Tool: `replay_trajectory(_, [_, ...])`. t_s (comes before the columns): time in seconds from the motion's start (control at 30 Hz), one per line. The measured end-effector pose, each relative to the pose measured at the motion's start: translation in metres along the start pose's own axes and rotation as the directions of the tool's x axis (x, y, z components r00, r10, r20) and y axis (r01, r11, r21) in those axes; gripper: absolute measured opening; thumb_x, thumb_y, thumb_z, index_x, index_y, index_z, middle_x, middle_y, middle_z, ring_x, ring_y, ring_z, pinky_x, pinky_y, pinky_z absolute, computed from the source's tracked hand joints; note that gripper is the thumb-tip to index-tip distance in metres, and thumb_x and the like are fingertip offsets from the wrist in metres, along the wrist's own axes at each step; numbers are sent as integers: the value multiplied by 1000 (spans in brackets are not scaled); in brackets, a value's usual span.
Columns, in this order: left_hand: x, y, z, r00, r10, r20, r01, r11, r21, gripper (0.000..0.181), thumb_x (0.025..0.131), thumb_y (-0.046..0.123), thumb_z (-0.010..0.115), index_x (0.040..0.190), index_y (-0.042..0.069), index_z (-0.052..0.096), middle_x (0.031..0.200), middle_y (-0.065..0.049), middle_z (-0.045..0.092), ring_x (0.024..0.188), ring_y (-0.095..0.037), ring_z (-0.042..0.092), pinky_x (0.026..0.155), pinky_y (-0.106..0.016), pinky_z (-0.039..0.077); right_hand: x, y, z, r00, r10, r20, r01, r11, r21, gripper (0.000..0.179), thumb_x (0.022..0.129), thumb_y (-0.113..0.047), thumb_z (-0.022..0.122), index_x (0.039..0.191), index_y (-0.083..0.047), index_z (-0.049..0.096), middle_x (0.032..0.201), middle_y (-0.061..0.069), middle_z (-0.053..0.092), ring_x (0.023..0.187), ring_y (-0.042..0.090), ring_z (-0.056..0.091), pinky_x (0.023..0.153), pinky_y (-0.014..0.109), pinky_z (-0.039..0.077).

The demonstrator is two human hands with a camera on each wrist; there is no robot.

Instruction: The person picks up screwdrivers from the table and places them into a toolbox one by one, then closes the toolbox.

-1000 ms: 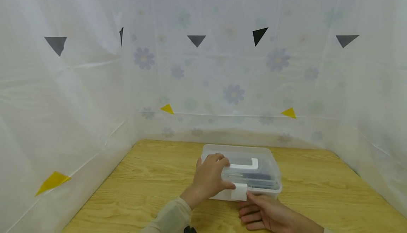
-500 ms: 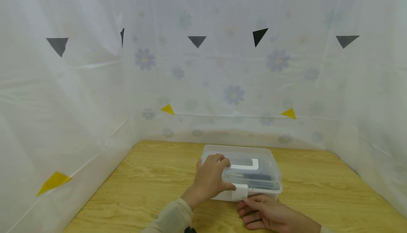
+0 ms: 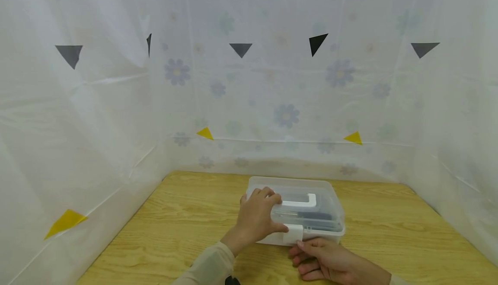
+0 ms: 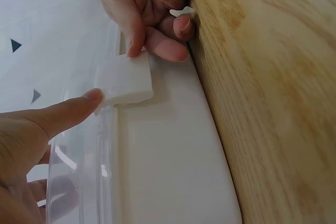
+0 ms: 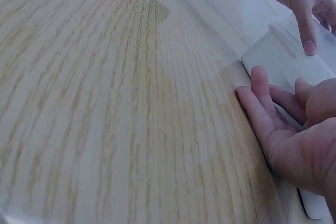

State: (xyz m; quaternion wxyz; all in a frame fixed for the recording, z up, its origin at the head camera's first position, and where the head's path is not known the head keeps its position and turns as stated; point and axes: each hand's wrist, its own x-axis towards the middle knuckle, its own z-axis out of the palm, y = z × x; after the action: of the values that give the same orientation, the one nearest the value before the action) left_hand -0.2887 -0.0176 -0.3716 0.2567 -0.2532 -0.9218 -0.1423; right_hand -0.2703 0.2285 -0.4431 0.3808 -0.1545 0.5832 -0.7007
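A clear plastic storage box (image 3: 299, 216) with a white handle (image 3: 299, 203) on its lid sits on the table, lid down. On its front edge is a white latch (image 3: 293, 234). My left hand (image 3: 254, 216) rests across the left part of the lid, fingers spread near the handle, and its thumb touches the latch's upper left part. Below the latch lies my right hand (image 3: 327, 259); in the left wrist view its thumb tip (image 4: 135, 45) touches the latch's corner, the other fingers loosely bent beside the box front. Dark contents show dimly through the lid.
The wood-grain table (image 3: 186, 216) is enclosed by a pale flowered curtain (image 3: 253, 94) at the back and plain sheeting at the sides. Black and yellow triangles mark it. A small black object (image 3: 232, 280) shows beside my left sleeve.
My right thumb has slid from the latch's right side down to its lower edge, and the right hand has shifted slightly left. The left hand and box stay in place.
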Motion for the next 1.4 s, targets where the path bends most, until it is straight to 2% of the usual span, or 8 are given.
replay_trajectory(0.2, [1, 0, 0, 1000, 3, 7, -3, 1000, -3, 64, 63, 61, 94, 112, 24, 72, 118, 5, 63, 112, -22, 58, 89, -65, 46, -1, -1, 2, 1000, 8, -18, -8, 1000, -8, 41, 111, -31, 50, 128, 4, 64, 108, 8, 70, 88, 12, 71, 86, 38, 57])
replay_trajectory(0.53, [1, -2, -1, 1000, 5, 19, -5, 1000, -8, 64, 64, 60, 94, 112, 24, 72, 115, 6, 62, 112, -21, 58, 89, -63, 47, 1, -1, 1, 1000, 12, -15, -12, 1000, -10, 43, 112, -28, 50, 141, 2, 56, 109, 10, 70, 87, 14, 72, 86, 39, 58])
replay_trajectory(0.9, [0, -2, -1, 1000, 10, 15, -10, 1000, -2, 65, 64, 62, 93, 113, 25, 71, 114, 8, 60, 111, -20, 57, 86, -62, 47, 3, -3, 6, 992, 16, -125, -24, 997, -69, 42, 111, -29, 51, 137, 3, 58, 102, 10, 71, 81, 14, 73, 83, 43, 59])
replay_trajectory(1.2, [1, -1, -1, 1000, 18, 5, -18, 1000, 16, 66, 63, 62, 94, 113, 25, 70, 113, 7, 60, 112, -21, 57, 83, -56, 47, -1, -5, 8, 996, 2, -94, -7, 999, -47, 43, 111, -30, 52, 139, 3, 56, 105, 10, 71, 84, 14, 73, 84, 41, 58])
replay_trajectory(1.4, [0, -4, 1, 1000, 25, 2, -25, 1000, 10, 63, 65, 61, 93, 113, 26, 70, 115, 7, 61, 114, -21, 57, 87, -60, 47, -1, -3, 10, 996, -3, -90, 0, 1000, -28, 45, 111, -31, 52, 140, 3, 55, 105, 10, 71, 85, 13, 72, 85, 41, 58])
